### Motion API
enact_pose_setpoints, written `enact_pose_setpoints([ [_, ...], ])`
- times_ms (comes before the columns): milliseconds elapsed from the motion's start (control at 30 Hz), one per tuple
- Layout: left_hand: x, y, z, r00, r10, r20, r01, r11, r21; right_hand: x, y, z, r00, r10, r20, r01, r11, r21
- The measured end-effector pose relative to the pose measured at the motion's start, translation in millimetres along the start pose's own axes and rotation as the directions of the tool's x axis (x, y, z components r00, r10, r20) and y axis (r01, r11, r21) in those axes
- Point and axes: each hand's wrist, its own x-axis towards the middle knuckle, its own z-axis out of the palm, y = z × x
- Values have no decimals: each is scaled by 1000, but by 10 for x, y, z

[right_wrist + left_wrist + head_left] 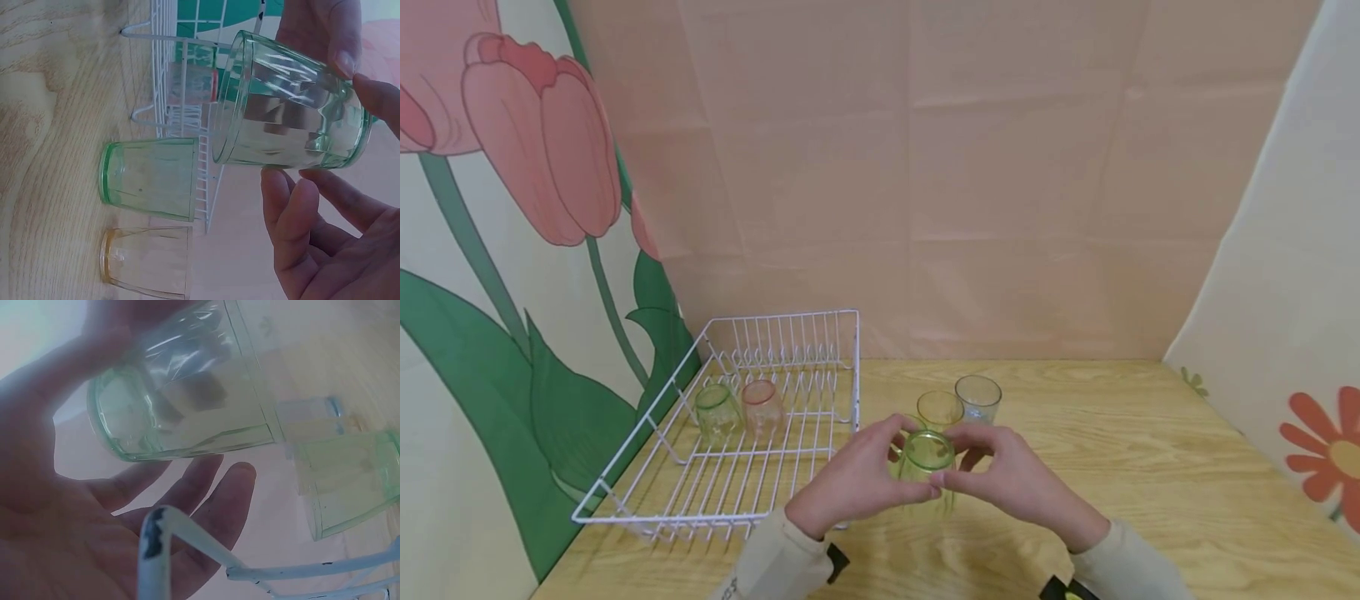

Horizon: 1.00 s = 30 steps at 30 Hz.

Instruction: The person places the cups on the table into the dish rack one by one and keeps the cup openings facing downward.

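Note:
A green clear glass [928, 457] is held upside down above the table, its thick base up and its wide mouth facing the tabletop. My left hand [861, 471] grips it from the left, thumb across the front and fingers behind. From the other side my right hand [1011, 471] holds it, the thumb near the base and fingertips [303, 194] at its wall. Just behind, a second green glass [150, 180] stands upright, mostly covered by my hands in the head view. An amber glass [940, 407] and a bluish clear glass [979, 400] stand beside it.
A white wire dish rack [737, 521] stands on the wooden table [1120, 467] to the left. Inside it are a green glass [717, 412] and a pink glass [763, 412]. Printed cloth walls [985, 167] close in the back and sides.

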Motion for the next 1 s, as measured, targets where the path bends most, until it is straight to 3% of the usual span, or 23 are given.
enact_pose_setpoints([
  [367, -15, -27, -52, 1000, -11, 4, 12, 998, -59, -7, -30, 10, 999, -2, 49, 3, 1000, -12],
  [700, -28, -20, -103, 1000, -11, -2, 11, 995, -97, -5, 4, 107, 998, -36, 42, 43, 986, -160],
  [1000, -42, -6, -128, 1000, 10, -3, -10, 996, -94, 19, 20, 145, 997, -72, 21, 75, 977, -201],
])
